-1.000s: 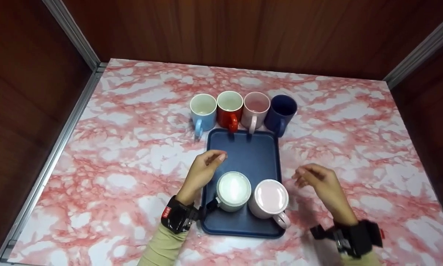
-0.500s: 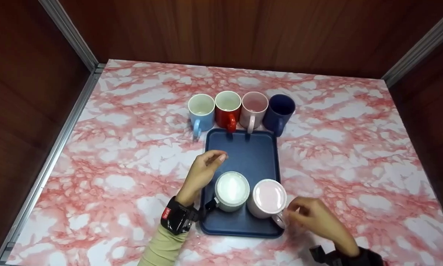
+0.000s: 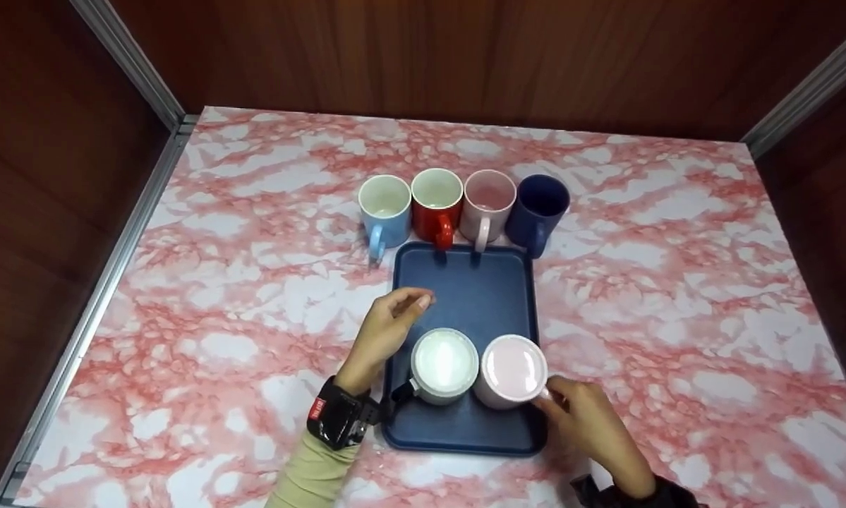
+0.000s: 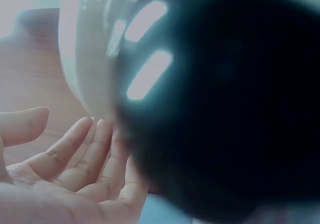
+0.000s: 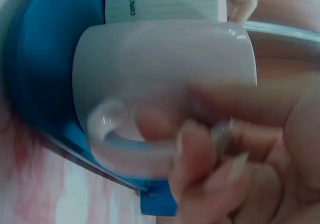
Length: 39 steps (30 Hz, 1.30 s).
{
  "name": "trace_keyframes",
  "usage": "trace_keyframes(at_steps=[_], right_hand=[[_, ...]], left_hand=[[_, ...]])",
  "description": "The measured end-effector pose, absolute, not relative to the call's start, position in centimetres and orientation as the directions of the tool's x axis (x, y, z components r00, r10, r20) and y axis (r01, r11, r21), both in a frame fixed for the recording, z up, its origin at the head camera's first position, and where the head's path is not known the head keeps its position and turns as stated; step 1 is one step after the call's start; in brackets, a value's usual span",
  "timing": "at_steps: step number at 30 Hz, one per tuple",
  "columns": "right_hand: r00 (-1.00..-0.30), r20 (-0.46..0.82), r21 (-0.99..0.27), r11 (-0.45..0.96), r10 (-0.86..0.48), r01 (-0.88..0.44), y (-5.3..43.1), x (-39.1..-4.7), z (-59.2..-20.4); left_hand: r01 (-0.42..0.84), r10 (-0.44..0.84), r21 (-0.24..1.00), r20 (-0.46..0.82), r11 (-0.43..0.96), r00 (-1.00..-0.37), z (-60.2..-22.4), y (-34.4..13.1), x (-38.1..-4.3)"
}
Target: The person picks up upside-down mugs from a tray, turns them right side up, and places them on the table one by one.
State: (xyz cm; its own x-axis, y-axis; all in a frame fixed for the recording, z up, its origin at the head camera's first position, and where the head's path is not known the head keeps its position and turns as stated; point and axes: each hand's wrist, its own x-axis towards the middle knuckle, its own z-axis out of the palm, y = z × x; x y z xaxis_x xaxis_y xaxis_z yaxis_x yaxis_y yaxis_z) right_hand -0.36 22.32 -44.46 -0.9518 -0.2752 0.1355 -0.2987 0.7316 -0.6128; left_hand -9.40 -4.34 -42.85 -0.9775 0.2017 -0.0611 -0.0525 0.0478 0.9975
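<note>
A pink mug [image 3: 513, 370] stands upside down on the dark blue tray [image 3: 465, 430]. My right hand [image 3: 592, 423] pinches its handle [image 5: 107, 119] between thumb and fingers. Right beside it on the left is an upside-down white mug [image 3: 444, 363] with a black handle [image 3: 403, 390]; lettering reading "concise" runs on its side in the right wrist view. My left hand [image 3: 386, 328] hovers over the tray's left edge, fingers loosely bent and holding nothing. In the left wrist view the blurred black handle [image 4: 215, 109] covers much of the picture.
Along the tray's far edge stand a light blue mug [image 3: 387, 222], a red mug [image 3: 433, 219], a second pink mug [image 3: 486, 215] and a navy mug [image 3: 532, 219], all upright with handles toward me. Wooden panels [image 3: 465, 63] enclose the marbled table [image 3: 239, 282].
My right hand has come down and left onto the pink mug's handle. That mug has turned slightly, its handle swinging further right. My left hand has stayed in place.
</note>
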Motion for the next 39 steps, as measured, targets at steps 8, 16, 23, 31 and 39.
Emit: trace_keyframes(at_steps=[8,16,23,31,39], right_hand=[[-0.949,0.196,-0.382,0.872,-0.247,-0.305,21.7,-0.5,-43.9],[-0.905,0.312,-0.382,0.834,-0.289,-0.398,22.0,-0.3,-44.8],[-0.883,0.377,-0.43,0.791,-0.28,-0.435,22.4,-0.4,-45.4],[-0.955,0.259,-0.642,0.714,-0.144,-0.281,22.8,-0.3,-44.7],[-0.987,-0.119,-0.92,0.36,0.112,0.152,22.8,-0.5,-43.1]], left_hand=[[-0.046,0.217,0.999,-0.048,0.013,-0.975,-41.9,-4.7,-9.0],[-0.059,0.233,0.998,-0.051,-0.028,-0.971,-41.2,-5.1,-8.8],[-0.04,0.24,0.998,-0.03,-0.039,-0.97,-40.8,-5.1,-8.6],[-0.017,0.251,0.999,-0.005,-0.048,-0.968,-40.5,-5.2,-8.1],[-0.001,0.275,0.996,0.023,-0.084,-0.961,-39.7,-4.9,-7.5]])
